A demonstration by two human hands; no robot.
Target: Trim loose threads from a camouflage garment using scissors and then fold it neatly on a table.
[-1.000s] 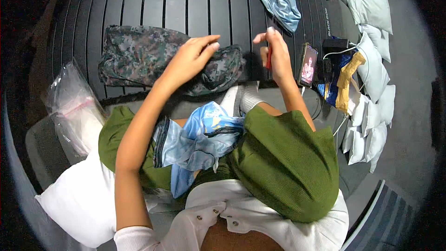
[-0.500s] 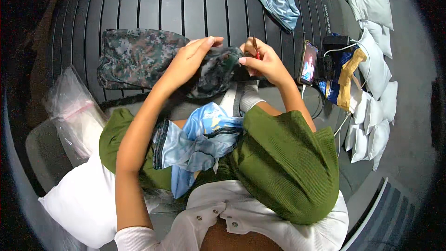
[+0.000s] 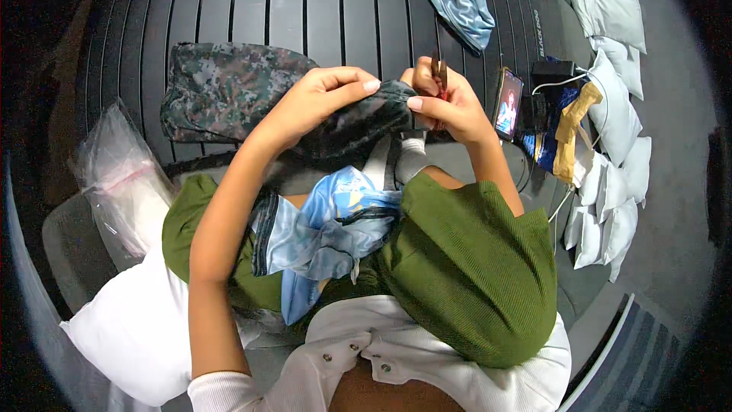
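A dark camouflage-print cloth piece [image 3: 229, 95] lies partly on the slatted black table, its right end drawn toward me. My left hand [image 3: 316, 99] is closed, thumb and fingers pinching the gathered cloth. My right hand [image 3: 456, 107] pinches the cloth's right end between thumb and fingers. Small thread snips [image 3: 440, 75] with a bit of red are tucked in that same hand, blades pointing up and away. Across my lap lies a light blue printed cloth piece [image 3: 320, 248] with a dark band, touched by neither hand.
Another blue cloth piece [image 3: 461, 4] lies at the table's far right. Near its right edge stand a lit phone [image 3: 507, 103], a black box [image 3: 553, 71] with white cables, and a blue-and-gold packet [image 3: 568, 130]. White pillow-like packs [image 3: 610, 15] line the right; a clear plastic bag [image 3: 126, 183] sits left.
Both hands have shifted slightly right, bringing the cloth's end along. My left thumb now presses on the cloth, and more of the snips shows above my right hand.
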